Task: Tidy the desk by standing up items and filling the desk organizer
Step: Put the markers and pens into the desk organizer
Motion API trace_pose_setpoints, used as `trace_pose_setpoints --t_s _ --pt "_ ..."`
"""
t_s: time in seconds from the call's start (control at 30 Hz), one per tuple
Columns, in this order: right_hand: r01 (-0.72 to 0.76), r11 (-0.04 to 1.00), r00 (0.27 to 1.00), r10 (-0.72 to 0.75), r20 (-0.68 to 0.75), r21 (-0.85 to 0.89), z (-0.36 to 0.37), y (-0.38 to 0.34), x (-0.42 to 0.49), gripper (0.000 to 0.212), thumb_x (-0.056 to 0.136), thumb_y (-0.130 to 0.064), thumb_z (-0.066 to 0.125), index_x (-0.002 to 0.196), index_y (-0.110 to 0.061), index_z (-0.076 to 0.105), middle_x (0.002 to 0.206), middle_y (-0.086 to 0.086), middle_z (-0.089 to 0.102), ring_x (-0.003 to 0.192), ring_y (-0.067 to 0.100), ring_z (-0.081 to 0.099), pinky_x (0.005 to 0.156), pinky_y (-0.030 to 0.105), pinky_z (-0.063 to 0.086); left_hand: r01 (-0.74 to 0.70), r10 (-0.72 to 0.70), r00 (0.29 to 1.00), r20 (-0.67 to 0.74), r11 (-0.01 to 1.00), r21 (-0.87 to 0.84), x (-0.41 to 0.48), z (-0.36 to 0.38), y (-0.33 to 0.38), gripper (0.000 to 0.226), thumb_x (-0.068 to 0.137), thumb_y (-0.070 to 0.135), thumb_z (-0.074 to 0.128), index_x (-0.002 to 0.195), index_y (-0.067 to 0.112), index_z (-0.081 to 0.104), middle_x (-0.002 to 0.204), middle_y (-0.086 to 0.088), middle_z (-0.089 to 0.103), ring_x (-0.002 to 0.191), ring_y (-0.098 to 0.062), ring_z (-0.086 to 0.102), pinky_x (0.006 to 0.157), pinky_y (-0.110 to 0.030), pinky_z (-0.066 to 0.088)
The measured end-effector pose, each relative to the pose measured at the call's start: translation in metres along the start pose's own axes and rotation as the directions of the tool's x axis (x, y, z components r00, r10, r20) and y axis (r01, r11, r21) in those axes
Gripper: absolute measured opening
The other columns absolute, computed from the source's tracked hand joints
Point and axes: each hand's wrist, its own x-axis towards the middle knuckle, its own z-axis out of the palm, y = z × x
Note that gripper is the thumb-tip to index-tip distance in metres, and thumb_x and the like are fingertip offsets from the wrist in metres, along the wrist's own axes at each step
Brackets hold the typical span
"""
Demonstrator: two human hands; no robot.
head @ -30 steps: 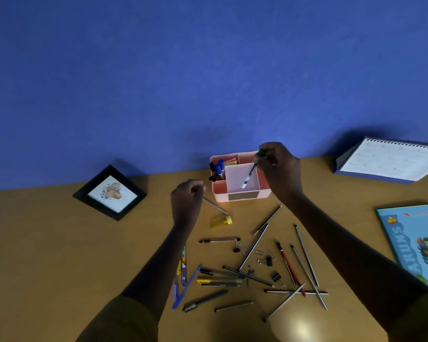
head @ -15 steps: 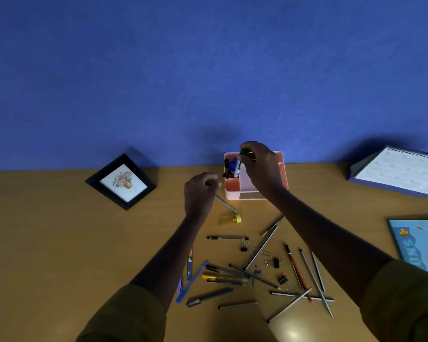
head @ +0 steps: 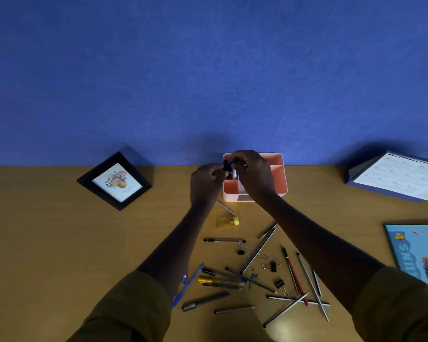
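Wooden desk (head: pixel 59 243), blue wall behind. The pink organizer (head: pixel 274 174) sits under both hands. Right hand (head: pixel 253 174) pinches a green-capped marker (head: pixel 235 160) over its rear-left compartment. Left hand (head: pixel 205 183), fingers curled, grips a thin pencil (head: pixel 224 207). Loose pens (head: pixel 223 280) lie between the forearms.

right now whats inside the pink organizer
Markers stand in the back-left compartment of the organizer; the right hand pinches the green-capped one. The right compartments show only pink walls. That hand and the left hand cover the middle, so that part is hidden.
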Motion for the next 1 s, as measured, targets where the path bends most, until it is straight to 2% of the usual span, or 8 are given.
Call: trace_pose_setpoints --t_s 0.13,0.27,0.37,0.47,0.6,0.67,0.8,1.0 --pt "-0.004 0.999 1.000 0.004 0.004 -0.039 0.005 0.007 -0.011 0.027 0.097 -0.010 0.076 0.124 -0.009 0.073 0.116 0.006 0.079 0.100 0.024 0.078 0.083 0.029 0.059 -0.054 0.054 0.998 -0.007 0.998 0.025 0.006 0.002 0.000 0.016 0.101 0.024 0.073 0.106 0.011 0.081 0.094 0.000 0.082 0.080 -0.008 0.076 0.073 -0.031 0.065" --pt "-0.067 0.994 0.997 0.069 0.026 -0.082 0.011 0.017 -0.014 0.030 0.095 -0.011 0.079 0.124 -0.007 0.070 0.117 0.009 0.078 0.100 0.028 0.078 0.084 0.037 0.063 -0.028 0.029 1.000 -0.011 0.999 0.030 0.009 0.005 -0.004 0.018 0.102 0.026 0.072 0.109 0.011 0.080 0.096 0.000 0.081 0.082 -0.007 0.073 0.073 -0.030 0.064" --pt "-0.072 0.994 0.997 0.075 0.031 -0.080 0.013 0.020 -0.011 0.026 0.095 -0.011 0.079 0.119 -0.007 0.070 0.114 0.008 0.078 0.098 0.027 0.078 0.084 0.036 0.064 0.006 -0.006 1.000 -0.016 1.000 0.009 0.011 0.006 -0.005 0.017 0.101 0.026 0.073 0.107 0.011 0.078 0.095 0.002 0.080 0.082 -0.004 0.073 0.072 -0.027 0.064" --pt "-0.099 0.992 0.994 0.102 0.037 -0.077 0.014 0.021 -0.009 0.027 0.093 -0.010 0.080 0.117 -0.006 0.067 0.113 0.008 0.078 0.097 0.026 0.077 0.083 0.029 0.057 0.044 -0.045 0.999 -0.018 0.998 -0.042 0.010 0.008 -0.007 0.018 0.098 0.026 0.077 0.109 0.010 0.076 0.096 0.003 0.079 0.083 -0.005 0.074 0.073 -0.029 0.064" --pt "-0.203 0.979 0.978 0.203 0.041 -0.014 0.015 0.020 -0.008 0.037 0.094 -0.009 0.079 0.124 -0.008 0.058 0.119 0.008 0.075 0.102 0.023 0.073 0.083 0.029 0.055 0.056 -0.056 0.998 -0.018 0.998 -0.017 0.010 0.010 -0.011 0.035 0.096 0.025 0.078 0.128 0.011 0.071 0.113 -0.001 0.079 0.098 -0.010 0.074 0.079 -0.029 0.063" --pt "-0.229 0.973 0.973 0.228 0.046 0.027 0.015 0.019 -0.005 0.041 0.094 -0.009 0.079 0.130 -0.009 0.059 0.123 0.008 0.075 0.106 0.022 0.072 0.084 0.027 0.050 0.039 -0.039 0.999 -0.011 0.999 0.006 0.013 0.011 -0.013 0.036 0.097 0.020 0.077 0.131 0.011 0.071 0.116 -0.003 0.079 0.101 -0.013 0.074 0.084 -0.033 0.064" --pt "-0.222 0.975 0.974 0.222 0.053 -0.019 0.016 0.017 0.001 0.033 0.096 -0.011 0.077 0.128 -0.008 0.069 0.121 0.007 0.077 0.106 0.026 0.075 0.088 0.023 0.049 0.007 -0.007 1.000 0.007 1.000 0.024 0.018 0.014 -0.010 0.024 0.100 0.017 0.073 0.123 0.015 0.078 0.108 0.002 0.081 0.096 -0.008 0.076 0.085 -0.034 0.065" --pt "-0.224 0.975 0.972 0.224 0.073 -0.010 0.014 0.016 0.004 0.034 0.095 -0.009 0.077 0.128 -0.009 0.071 0.122 0.007 0.077 0.107 0.025 0.074 0.088 0.023 0.049 0.027 -0.027 1.000 0.002 0.999 0.025 0.020 0.012 -0.008 0.016 0.100 0.017 0.074 0.113 0.013 0.081 0.098 0.003 0.082 0.085 -0.003 0.074 0.079 -0.030 0.065"
